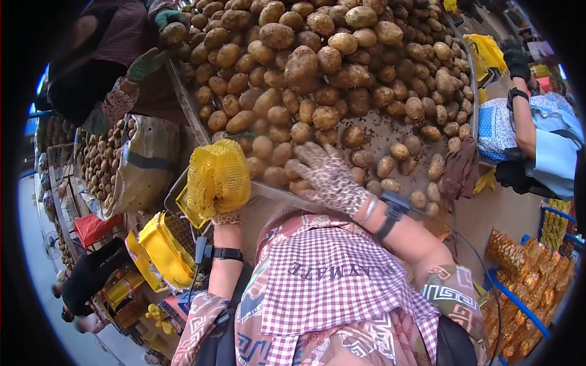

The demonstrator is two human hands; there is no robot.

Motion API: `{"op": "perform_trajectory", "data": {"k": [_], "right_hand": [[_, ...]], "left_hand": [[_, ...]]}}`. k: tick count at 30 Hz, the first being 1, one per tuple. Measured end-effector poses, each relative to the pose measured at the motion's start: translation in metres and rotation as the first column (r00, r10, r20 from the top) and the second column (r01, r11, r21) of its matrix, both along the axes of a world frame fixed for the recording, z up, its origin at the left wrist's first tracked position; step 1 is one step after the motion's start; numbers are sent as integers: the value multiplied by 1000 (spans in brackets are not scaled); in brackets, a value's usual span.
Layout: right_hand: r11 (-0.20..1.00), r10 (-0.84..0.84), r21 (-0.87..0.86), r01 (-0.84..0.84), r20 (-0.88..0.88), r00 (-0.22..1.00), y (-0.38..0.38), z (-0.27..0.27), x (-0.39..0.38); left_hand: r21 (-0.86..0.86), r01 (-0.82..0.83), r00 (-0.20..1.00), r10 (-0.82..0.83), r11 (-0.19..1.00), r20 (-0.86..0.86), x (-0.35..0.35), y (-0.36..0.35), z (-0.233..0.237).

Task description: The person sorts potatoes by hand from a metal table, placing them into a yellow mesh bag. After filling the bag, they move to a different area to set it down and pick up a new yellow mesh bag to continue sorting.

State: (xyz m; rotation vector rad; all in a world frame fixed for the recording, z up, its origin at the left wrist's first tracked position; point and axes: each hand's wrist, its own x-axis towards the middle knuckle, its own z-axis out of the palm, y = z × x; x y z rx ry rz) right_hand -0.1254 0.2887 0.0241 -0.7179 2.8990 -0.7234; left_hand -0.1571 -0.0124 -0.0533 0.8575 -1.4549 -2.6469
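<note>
One mesh bag point(217, 177); apron point(329, 287) reads "PLAYMATE".

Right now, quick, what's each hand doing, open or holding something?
Left hand: closed on a yellow mesh bag.
Right hand: open, gloved fingers spread over the potatoes.

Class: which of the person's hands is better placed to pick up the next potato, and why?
Probably the right. The right hand lies open, fingers spread, on the potatoes at the near edge of the pile; the left hand is busy gripping the yellow net bag.
</note>
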Motion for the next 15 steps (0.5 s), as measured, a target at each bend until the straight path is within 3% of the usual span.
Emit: {"op": "perform_trajectory", "data": {"k": [5,8,10,12,14,15], "right_hand": [[947,-15,313,-74,273,962,-32,4,-33],[935,-89,354,-12,268,959,0,14,-13],[929,-206,325,180,48,977,34,-19,12],[874,-326,428,228,171,930,64,-5,23],[820,-459,466,333,187,868,86,-1,42],[796,-451,521,308,172,876,96,3,47]], "left_hand": [[119,48,999,-49,992,7,14,-17,24],[182,44,999,-45,982,-1,14,-35,44],[213,35,999,-32,976,-18,10,-44,53],[236,25,999,-17,972,-36,5,-52,57],[265,18,999,-9,964,-33,4,-57,59],[274,12,1000,-4,962,-28,5,-58,59]]}}
